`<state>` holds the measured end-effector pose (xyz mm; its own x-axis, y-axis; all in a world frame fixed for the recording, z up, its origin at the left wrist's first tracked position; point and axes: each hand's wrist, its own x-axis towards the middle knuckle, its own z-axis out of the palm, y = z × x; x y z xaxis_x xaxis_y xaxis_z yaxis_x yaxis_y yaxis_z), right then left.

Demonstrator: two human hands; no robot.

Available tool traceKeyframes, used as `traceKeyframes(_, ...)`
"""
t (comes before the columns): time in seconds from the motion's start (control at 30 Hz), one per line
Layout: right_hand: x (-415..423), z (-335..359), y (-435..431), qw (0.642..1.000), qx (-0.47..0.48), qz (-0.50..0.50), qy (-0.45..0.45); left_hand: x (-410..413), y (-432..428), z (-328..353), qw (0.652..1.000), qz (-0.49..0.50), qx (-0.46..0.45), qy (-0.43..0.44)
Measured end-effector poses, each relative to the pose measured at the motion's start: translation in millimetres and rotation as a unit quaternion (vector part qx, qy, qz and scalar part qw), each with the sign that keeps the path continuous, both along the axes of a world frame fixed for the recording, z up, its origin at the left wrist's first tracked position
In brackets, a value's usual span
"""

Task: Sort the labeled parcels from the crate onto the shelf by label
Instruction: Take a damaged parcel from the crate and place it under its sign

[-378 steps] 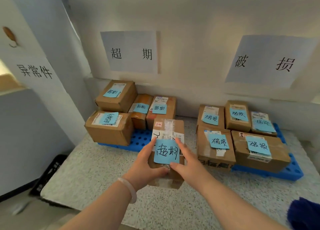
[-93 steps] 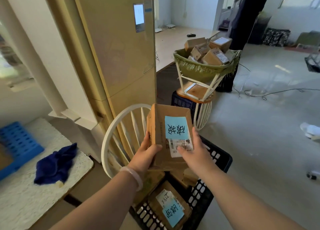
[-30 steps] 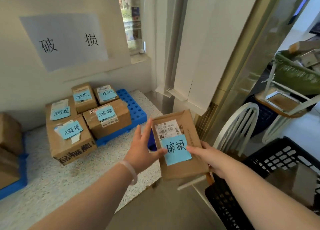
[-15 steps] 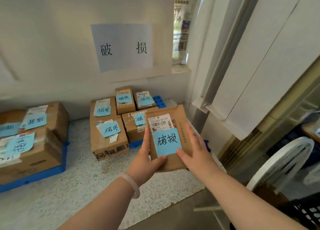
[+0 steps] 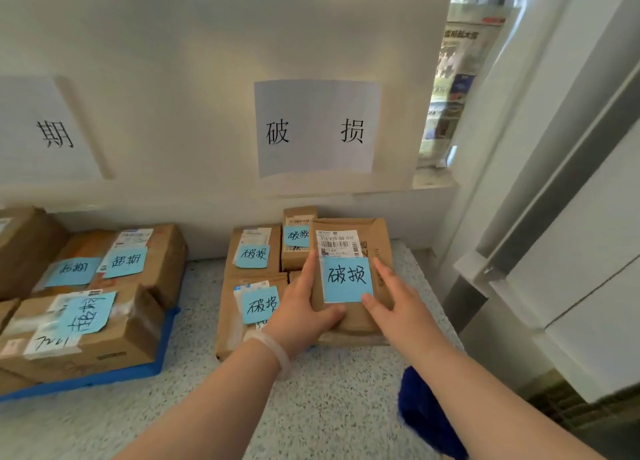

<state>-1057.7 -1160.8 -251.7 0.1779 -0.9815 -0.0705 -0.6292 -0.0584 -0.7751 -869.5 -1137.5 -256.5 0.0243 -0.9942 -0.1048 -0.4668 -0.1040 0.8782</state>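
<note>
The white wall (image 5: 207, 44) backs the speckled shelf (image 5: 329, 407), where, under the paper sign (image 5: 317, 127) and over the brown boxes (image 5: 227, 324), I see the parcel (image 5: 346, 224) clasped at both sides by left hand (image 5: 304, 317) and right hand (image 5: 398, 307), its blue note (image 5: 347, 279) facing me.

You have brought the 破损 parcel (image 5: 348, 276) from the crate over to the table (image 5: 329, 407). Half a second ago you held it short of the 破损 pile. Now it lies over the front-right box (image 5: 349, 338), with your left hand (image 5: 304, 309) and right hand (image 5: 398, 303) gripping its sides.
</note>
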Motion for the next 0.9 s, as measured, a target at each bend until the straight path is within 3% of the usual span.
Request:
traceKeyframes(0.43,7,-10,-139,1.0,0.021,-0.004,0.021,-10,-126,-3,0.998,0.04,0.053,0.0)
traceKeyframes(0.6,13,-18,-165,0.998,0.038,0.003,0.045,-8,-146,-11,0.997,0.044,0.036,-0.06)
traceKeyframes(0.9,8,-11,-187,0.995,0.007,-0.03,0.09,-15,-172,-8,0.999,0.037,0.025,-0.026)
